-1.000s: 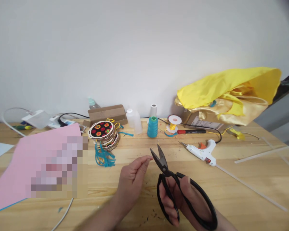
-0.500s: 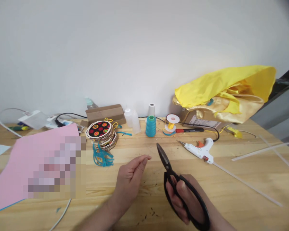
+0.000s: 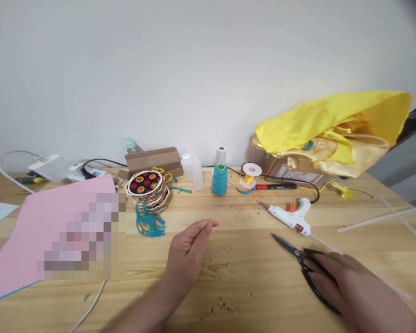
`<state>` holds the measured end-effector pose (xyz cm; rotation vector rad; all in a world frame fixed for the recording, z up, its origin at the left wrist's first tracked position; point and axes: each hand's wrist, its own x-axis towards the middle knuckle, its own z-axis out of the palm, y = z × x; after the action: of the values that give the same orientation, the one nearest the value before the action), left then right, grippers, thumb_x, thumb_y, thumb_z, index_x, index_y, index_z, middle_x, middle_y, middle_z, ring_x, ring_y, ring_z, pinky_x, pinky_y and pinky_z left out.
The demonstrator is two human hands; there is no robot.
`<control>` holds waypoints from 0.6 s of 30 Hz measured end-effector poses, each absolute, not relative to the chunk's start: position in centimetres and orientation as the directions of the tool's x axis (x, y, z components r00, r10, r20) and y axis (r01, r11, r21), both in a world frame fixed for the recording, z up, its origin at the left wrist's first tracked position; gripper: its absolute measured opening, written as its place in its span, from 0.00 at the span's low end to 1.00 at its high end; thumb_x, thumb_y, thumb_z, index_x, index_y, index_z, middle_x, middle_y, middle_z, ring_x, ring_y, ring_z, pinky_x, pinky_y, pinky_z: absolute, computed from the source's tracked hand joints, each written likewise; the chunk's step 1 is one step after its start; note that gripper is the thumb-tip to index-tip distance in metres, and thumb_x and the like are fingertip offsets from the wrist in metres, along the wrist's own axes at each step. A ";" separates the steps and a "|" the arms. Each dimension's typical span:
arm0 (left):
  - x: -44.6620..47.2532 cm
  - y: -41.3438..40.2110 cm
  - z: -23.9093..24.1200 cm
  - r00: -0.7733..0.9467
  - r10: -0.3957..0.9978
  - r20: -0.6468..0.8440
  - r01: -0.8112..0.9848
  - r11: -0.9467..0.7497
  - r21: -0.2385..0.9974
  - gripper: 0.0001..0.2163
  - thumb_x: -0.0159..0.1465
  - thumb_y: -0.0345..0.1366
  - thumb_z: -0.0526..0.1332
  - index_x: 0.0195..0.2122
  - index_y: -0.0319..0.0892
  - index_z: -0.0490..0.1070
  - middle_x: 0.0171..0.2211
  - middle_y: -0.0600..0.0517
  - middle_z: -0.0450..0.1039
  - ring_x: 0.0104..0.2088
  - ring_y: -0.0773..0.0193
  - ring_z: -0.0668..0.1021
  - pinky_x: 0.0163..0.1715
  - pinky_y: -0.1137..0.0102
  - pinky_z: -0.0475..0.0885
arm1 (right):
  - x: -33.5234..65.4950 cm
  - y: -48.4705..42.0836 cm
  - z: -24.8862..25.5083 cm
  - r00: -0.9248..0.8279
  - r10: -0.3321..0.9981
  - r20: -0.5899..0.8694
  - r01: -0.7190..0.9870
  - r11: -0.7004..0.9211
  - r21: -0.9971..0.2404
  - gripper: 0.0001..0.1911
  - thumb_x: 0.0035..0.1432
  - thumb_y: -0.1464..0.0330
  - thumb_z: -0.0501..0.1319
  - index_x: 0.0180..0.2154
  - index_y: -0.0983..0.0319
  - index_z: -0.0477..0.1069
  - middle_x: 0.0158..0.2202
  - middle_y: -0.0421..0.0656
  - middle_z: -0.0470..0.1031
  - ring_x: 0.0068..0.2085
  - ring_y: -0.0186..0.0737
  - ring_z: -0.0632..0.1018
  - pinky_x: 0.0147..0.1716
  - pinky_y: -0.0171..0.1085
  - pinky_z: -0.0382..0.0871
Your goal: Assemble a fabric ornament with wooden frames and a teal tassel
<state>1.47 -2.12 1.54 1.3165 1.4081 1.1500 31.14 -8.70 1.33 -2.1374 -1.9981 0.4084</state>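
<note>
My left hand [image 3: 190,252] is held over the middle of the table, thumb and forefinger pinched together. Whatever lies between those fingertips, if anything, is too small to make out. To the right, my right hand [image 3: 350,282], slightly blurred, grips the black handles of a pair of scissors [image 3: 298,254]. Their blades are closed and point up and left, low over the tabletop or on it; I cannot tell which. A white glue gun [image 3: 291,215] with an orange trigger lies just beyond the scissors.
Behind stand a teal thread cone [image 3: 219,180], a yellow spool [image 3: 251,175] and white bottles [image 3: 193,171]. At left are stacked embroidered ovals [image 3: 146,184] with teal tassels [image 3: 149,223] and a pink sheet [image 3: 55,212]. Yellow fabric [image 3: 333,120] lies on a box; glue sticks [image 3: 377,219] rest at right.
My right hand has moved right and turned over, carrying the scissors from upright near my left hand down toward the tabletop by the glue gun. My left hand keeps its pinch.
</note>
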 end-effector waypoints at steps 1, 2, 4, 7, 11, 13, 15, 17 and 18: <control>1.5 -2.1 1.6 -0.062 0.998 0.004 0.203 0.009 0.979 0.10 0.60 0.40 0.59 0.34 0.43 0.79 0.30 0.53 0.79 0.36 0.62 0.78 0.35 0.73 0.71 | 30.3 -8.3 1.7 0.058 0.998 0.011 0.936 -0.051 -0.348 0.17 0.54 0.58 0.56 0.38 0.61 0.76 0.39 0.52 0.77 0.42 0.57 0.75 0.42 0.54 0.67; 1.5 -2.2 1.6 -0.056 0.998 0.015 0.209 -0.003 0.978 0.10 0.60 0.40 0.59 0.34 0.43 0.79 0.31 0.52 0.79 0.36 0.62 0.78 0.36 0.73 0.71 | 29.2 -7.9 2.1 0.060 0.993 0.098 0.918 -0.016 -0.396 0.17 0.54 0.58 0.56 0.38 0.61 0.76 0.41 0.52 0.77 0.44 0.57 0.74 0.44 0.54 0.65; 1.4 -2.2 1.6 -0.039 0.998 0.045 0.228 -0.035 0.973 0.09 0.60 0.39 0.59 0.34 0.44 0.79 0.33 0.53 0.80 0.37 0.62 0.78 0.39 0.73 0.71 | 26.3 -6.8 2.9 0.030 0.983 0.183 0.820 0.081 -0.567 0.17 0.57 0.59 0.55 0.40 0.60 0.76 0.41 0.51 0.76 0.43 0.51 0.74 0.44 0.49 0.66; 1.4 -2.4 1.4 0.014 0.995 0.103 0.273 -0.103 0.957 0.09 0.61 0.38 0.58 0.35 0.45 0.79 0.33 0.53 0.80 0.37 0.63 0.79 0.39 0.75 0.71 | 21.5 -4.7 3.9 -0.047 0.998 0.039 0.529 0.057 -0.847 0.14 0.56 0.59 0.58 0.35 0.59 0.77 0.33 0.45 0.76 0.35 0.42 0.75 0.35 0.39 0.68; 1.3 -2.7 1.2 0.092 0.982 0.164 0.282 -0.183 0.942 0.10 0.63 0.36 0.57 0.38 0.46 0.78 0.36 0.53 0.81 0.38 0.63 0.79 0.38 0.75 0.71 | 17.4 -2.5 4.4 -0.079 0.995 -0.060 0.259 -0.038 -0.965 0.14 0.48 0.62 0.64 0.37 0.62 0.78 0.25 0.39 0.68 0.26 0.33 0.67 0.27 0.34 0.62; 1.3 -2.8 1.2 0.119 0.976 0.181 0.259 -0.206 0.944 0.11 0.63 0.35 0.57 0.40 0.47 0.78 0.37 0.53 0.81 0.38 0.63 0.79 0.39 0.75 0.71 | 16.7 -1.9 4.5 -0.099 0.990 -0.103 0.184 -0.084 -0.979 0.16 0.45 0.62 0.66 0.36 0.63 0.78 0.22 0.36 0.64 0.24 0.31 0.64 0.26 0.33 0.60; 1.4 -2.9 1.4 0.152 0.970 0.187 0.245 -0.221 0.944 0.11 0.63 0.34 0.56 0.42 0.48 0.78 0.37 0.53 0.81 0.38 0.63 0.79 0.39 0.75 0.71 | 16.4 -1.6 4.5 -0.110 0.984 -0.141 0.115 -0.128 -0.985 0.16 0.43 0.61 0.67 0.35 0.64 0.78 0.20 0.35 0.62 0.24 0.30 0.63 0.25 0.33 0.58; 1.5 -3.1 1.6 0.190 0.964 0.187 0.244 -0.231 0.942 0.12 0.64 0.33 0.56 0.44 0.49 0.77 0.36 0.54 0.81 0.36 0.63 0.79 0.38 0.75 0.71 | 16.4 -1.5 4.5 -0.119 0.980 -0.161 0.060 -0.155 -0.986 0.13 0.43 0.62 0.67 0.32 0.64 0.77 0.20 0.35 0.65 0.24 0.30 0.65 0.26 0.33 0.59; 1.5 -3.1 1.6 0.206 0.961 0.187 0.245 -0.235 0.941 0.12 0.64 0.33 0.56 0.44 0.49 0.77 0.35 0.54 0.81 0.34 0.64 0.79 0.37 0.75 0.70 | 16.4 -1.5 4.5 -0.121 0.979 -0.162 0.038 -0.159 -0.987 0.11 0.44 0.63 0.67 0.30 0.64 0.76 0.21 0.36 0.67 0.25 0.31 0.66 0.27 0.33 0.60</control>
<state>1.53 -3.11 1.64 1.6501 1.1529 1.0847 16.39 -1.48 4.48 -1.2884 -1.2415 1.4085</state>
